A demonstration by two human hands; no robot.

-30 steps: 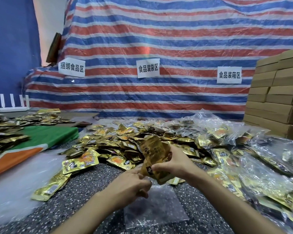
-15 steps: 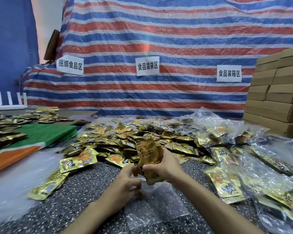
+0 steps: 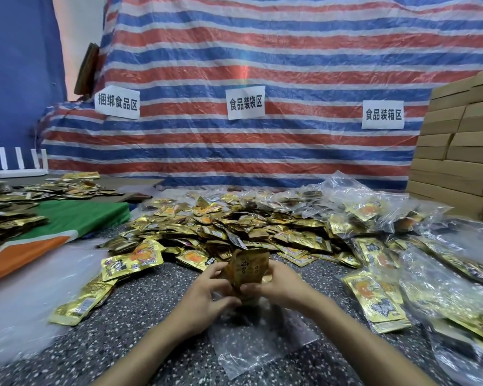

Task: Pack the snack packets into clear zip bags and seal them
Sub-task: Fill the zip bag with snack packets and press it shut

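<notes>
**Head view, L to R.**

- **Far L:** white router [image 3: 17, 169] w/ upright antennas. In front of it, a green-and-orange cloth [image 3: 78, 218].
- **Centre-L:** loose gold packets [image 3: 207, 227] heaped on the speckled worktop [image 3: 151, 316], some lying singly toward the near edge.
- **Centre, near edge:**
  - Left hand [image 3: 207, 295]: grip curled round the L side of a stack of packets [image 3: 247, 270], which is held upright just above the worktop.
  - Right hand [image 3: 283, 285]: grip curled round the stack's R side & lower end.
  - Directly below both hands, a clear zip bag [image 3: 262, 341] lies flat on the worktop. Cannot tell whether the stack's lower end is inside it.
- **R:** filled clear bags [image 3: 444, 288] piled together, gold packets visible inside.
- **Far R:** cardboard boxes [image 3: 457, 151], stacked.
- **Behind all:** striped tarp [image 3: 262, 51] w/ three paper signs [image 3: 245, 102].
</notes>
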